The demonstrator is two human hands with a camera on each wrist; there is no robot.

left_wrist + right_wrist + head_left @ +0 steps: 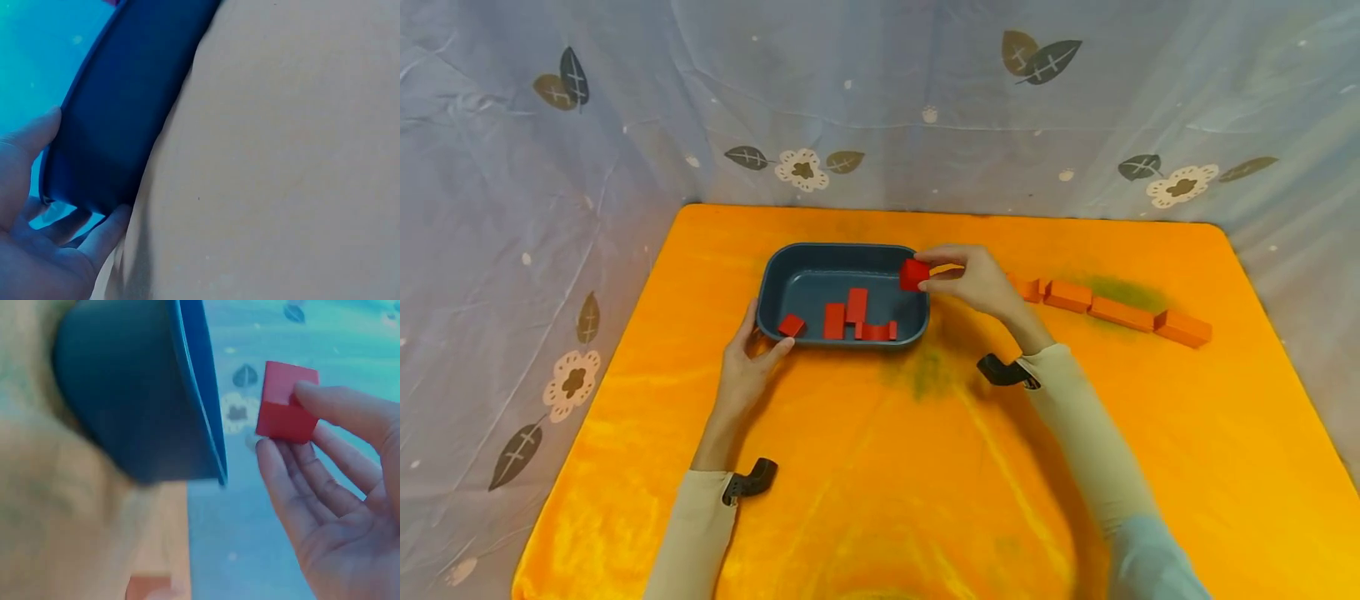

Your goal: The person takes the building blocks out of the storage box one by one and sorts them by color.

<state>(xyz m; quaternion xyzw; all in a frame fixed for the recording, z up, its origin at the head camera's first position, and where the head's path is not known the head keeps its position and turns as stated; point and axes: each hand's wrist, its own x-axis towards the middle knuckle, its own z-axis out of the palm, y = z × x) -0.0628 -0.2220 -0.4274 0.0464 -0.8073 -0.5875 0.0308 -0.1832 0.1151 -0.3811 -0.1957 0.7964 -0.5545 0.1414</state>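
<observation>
A dark blue tray [842,258] sits on the orange table and holds several red blocks [855,305]. My right hand [973,279] pinches a red cube [914,274] between thumb and fingers, just above the tray's right rim. The right wrist view shows the red cube [284,403] at my fingertips [315,397], beside the tray's wall [144,394]. My left hand [747,367] rests against the tray's near-left corner, thumb and fingers spread along its wall. In the left wrist view the fingers [34,137] touch the tray's outer wall [119,106].
A row of orange blocks [1120,312] lies on the table to the right of the tray. The orange cloth [880,467] covers the table; a pale floral sheet [880,108] hangs behind and at both sides.
</observation>
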